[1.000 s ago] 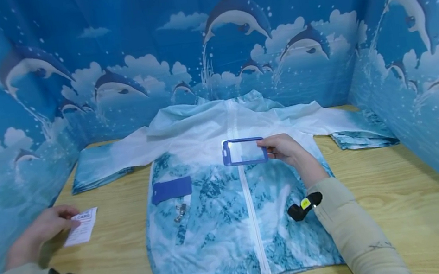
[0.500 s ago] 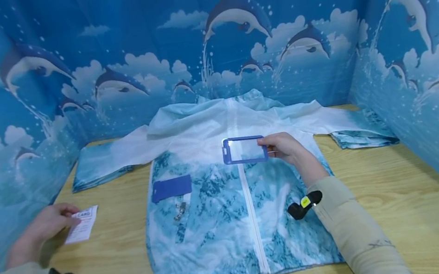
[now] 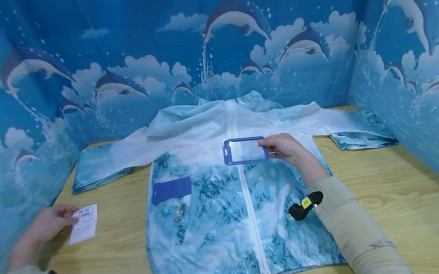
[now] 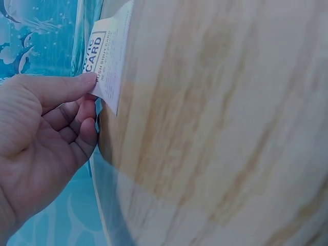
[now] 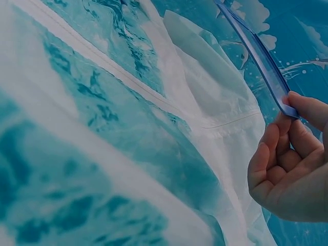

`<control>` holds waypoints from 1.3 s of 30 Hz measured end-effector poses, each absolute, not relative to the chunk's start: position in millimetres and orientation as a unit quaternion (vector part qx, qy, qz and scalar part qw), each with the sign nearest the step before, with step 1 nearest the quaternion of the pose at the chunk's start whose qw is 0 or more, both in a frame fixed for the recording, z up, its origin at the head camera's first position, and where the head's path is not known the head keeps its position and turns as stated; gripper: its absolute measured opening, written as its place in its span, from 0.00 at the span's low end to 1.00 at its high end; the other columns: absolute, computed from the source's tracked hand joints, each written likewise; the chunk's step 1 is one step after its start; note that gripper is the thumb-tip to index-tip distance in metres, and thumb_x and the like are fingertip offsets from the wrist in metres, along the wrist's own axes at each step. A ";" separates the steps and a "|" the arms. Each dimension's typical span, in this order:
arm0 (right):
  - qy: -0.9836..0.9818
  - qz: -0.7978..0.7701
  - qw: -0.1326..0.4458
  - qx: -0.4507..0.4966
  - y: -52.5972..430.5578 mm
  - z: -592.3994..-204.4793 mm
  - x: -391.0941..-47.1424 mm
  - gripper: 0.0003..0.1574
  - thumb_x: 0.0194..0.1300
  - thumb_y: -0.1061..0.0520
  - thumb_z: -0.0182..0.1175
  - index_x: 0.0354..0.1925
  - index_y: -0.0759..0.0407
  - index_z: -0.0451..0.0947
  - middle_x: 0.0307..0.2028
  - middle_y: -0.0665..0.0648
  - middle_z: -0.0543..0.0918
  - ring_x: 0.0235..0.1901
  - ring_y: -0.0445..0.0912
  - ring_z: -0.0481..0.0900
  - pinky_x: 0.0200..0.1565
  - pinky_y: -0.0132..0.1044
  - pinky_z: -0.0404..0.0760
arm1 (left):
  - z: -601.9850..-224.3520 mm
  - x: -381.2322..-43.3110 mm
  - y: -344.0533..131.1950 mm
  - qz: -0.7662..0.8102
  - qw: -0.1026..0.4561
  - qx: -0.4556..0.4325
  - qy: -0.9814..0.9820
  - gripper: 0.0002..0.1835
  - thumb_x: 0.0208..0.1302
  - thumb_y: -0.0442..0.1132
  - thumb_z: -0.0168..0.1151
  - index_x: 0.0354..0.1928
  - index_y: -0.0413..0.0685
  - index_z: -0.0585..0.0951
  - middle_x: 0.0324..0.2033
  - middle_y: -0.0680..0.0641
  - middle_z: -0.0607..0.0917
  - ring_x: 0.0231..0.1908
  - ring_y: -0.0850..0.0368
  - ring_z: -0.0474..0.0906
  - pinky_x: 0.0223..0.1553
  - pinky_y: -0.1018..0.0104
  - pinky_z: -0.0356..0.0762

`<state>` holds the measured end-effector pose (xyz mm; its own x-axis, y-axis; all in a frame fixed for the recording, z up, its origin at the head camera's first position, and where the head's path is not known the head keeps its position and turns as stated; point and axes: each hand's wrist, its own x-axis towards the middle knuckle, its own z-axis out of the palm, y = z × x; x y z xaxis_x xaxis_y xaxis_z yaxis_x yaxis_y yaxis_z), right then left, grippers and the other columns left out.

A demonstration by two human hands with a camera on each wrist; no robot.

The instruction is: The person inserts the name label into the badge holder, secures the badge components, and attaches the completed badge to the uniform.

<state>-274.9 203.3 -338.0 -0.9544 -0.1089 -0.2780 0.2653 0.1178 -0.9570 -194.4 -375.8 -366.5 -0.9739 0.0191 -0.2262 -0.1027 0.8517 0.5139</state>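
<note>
Between thumb and fingers, my left hand (image 3: 48, 224) pinches a white printed paper card (image 3: 84, 225) by its edge, over the table's left side. The word CARD reads on that card (image 4: 108, 54) in the left wrist view. My right hand (image 3: 284, 146) pinches the right end of a blue-framed badge holder (image 3: 228, 160) with a see-through middle, held above the jacket. From the right wrist view this holder (image 5: 259, 64) appears nearly edge-on, its lower corner between thumb and fingers (image 5: 305, 107). A flat blue piece (image 3: 172, 189) lies on the jacket's left front, a small metal clip (image 3: 180, 211) just below it.
A teal and white zip-up jacket (image 3: 218, 245) is spread over the wooden table (image 3: 406, 204), sleeves out to both sides. Dolphin-print curtains (image 3: 169, 17) enclose the table at the back, left and right.
The card in my left hand has turned slightly, tilting up so its printed face shows more clearly. My right hand and the badge holder stay nearly still.
</note>
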 end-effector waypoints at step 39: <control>0.731 -0.665 0.145 0.048 203.9 -344.9 -277.2 0.19 0.65 0.53 0.59 0.47 0.65 0.75 0.26 0.52 0.77 0.26 0.43 0.74 0.40 0.38 0.73 | -356.0 -207.2 -351.9 0.357 0.079 0.006 0.931 0.22 0.70 0.41 0.47 0.52 0.24 0.68 0.43 0.32 0.76 0.34 0.62 0.76 0.36 0.61 0.77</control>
